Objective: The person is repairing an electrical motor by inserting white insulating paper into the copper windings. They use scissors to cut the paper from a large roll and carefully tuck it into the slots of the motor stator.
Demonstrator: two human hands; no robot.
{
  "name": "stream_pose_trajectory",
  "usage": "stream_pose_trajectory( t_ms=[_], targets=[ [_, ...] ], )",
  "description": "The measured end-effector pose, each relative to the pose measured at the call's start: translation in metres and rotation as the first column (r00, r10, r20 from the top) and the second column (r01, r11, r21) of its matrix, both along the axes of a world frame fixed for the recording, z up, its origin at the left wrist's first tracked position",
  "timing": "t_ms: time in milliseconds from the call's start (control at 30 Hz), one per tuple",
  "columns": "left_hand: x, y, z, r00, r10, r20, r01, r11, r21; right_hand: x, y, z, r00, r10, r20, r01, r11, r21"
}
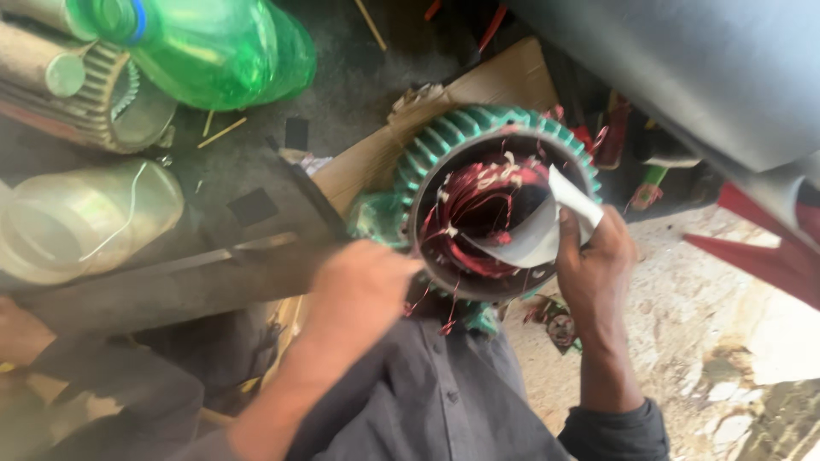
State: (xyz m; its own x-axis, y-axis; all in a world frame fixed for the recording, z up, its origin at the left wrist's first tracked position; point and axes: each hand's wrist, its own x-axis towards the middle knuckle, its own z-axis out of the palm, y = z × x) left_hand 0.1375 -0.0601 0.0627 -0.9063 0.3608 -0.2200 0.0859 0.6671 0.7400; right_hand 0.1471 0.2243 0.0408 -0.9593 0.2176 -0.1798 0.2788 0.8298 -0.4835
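A green finned motor housing [444,141] lies tilted on my lap, its open end facing me, with red copper windings [478,201] inside. My left hand [359,286] grips the housing's lower left rim. My right hand [594,260] holds a curled sheet of white insulating paper [547,230] that bends into the bore over the windings. My grey shirt [427,393] shows below the housing.
A green plastic bottle [213,47] lies at the top left beside a grey finned part [111,98]. A clear plastic jar [85,218] sits at the left. Cardboard [495,81] lies under the housing. A grey metal surface [700,68] fills the top right, above pale rough ground [709,324].
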Motion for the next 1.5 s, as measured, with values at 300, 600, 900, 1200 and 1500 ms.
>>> stream_pose_trajectory(
  t_ms=[300,600,900,1200,1500],
  targets=[
    [-0.109,0.048,-0.023,0.998,0.001,-0.070,0.011,0.984,0.177,-0.017,-0.009,0.006,0.993,-0.094,0.067,0.093,0.996,0.013],
    [-0.098,0.081,-0.035,0.940,-0.189,-0.285,0.242,0.956,0.163,-0.027,-0.002,0.005,0.998,-0.014,0.055,0.013,1.000,0.022],
    [-0.075,0.089,-0.039,0.962,-0.071,-0.264,0.125,0.973,0.192,-0.040,0.005,0.012,0.976,0.075,0.205,-0.086,0.995,0.046],
    [-0.070,0.083,-0.038,0.981,0.014,-0.193,0.037,0.966,0.255,-0.047,-0.003,0.030,0.939,0.021,0.343,-0.073,0.987,0.140],
    [-0.066,0.080,-0.037,0.970,0.030,-0.243,0.036,0.964,0.262,-0.064,-0.012,0.068,0.962,-0.046,0.270,0.032,0.998,0.058]
  ],
)
